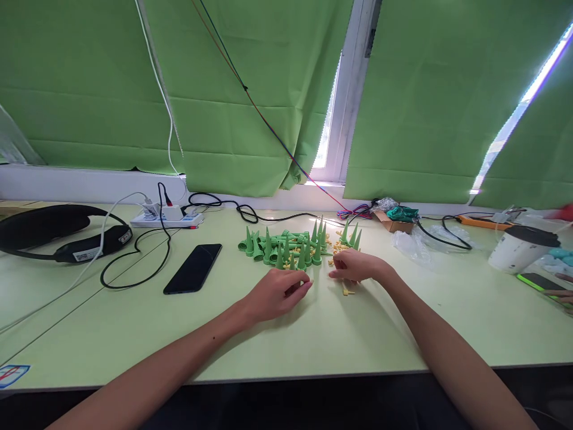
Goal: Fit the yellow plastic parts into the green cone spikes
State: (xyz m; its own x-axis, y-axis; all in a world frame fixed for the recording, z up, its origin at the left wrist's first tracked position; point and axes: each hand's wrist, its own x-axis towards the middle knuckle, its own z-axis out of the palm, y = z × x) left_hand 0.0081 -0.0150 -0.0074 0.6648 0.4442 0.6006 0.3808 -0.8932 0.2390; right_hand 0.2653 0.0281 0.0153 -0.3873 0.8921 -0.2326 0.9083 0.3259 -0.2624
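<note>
On the table stands a cluster of green pointed plastic spikes (267,246), some upright and others lying on their sides. Small yellow plastic pieces (338,246) are scattered at its right side. My left hand (281,292) rests in front of the cluster, fingers curled and thumb close to the index finger. Anything between those fingertips is too small to make out. Over the yellow pieces, my right hand (356,266) is bent downward with its fingers drawn together; its fingertips are partly hidden. One small yellow valve-like piece (347,291) lies just in front of it.
Left of the spikes lie a black phone (193,269), a power strip (168,218) with cables and a black headset (92,239). To the right are a small cardboard box (394,222), clear plastic bags (414,246), a lidded cup (521,249) and another person's hand (564,292) at a green-edged phone.
</note>
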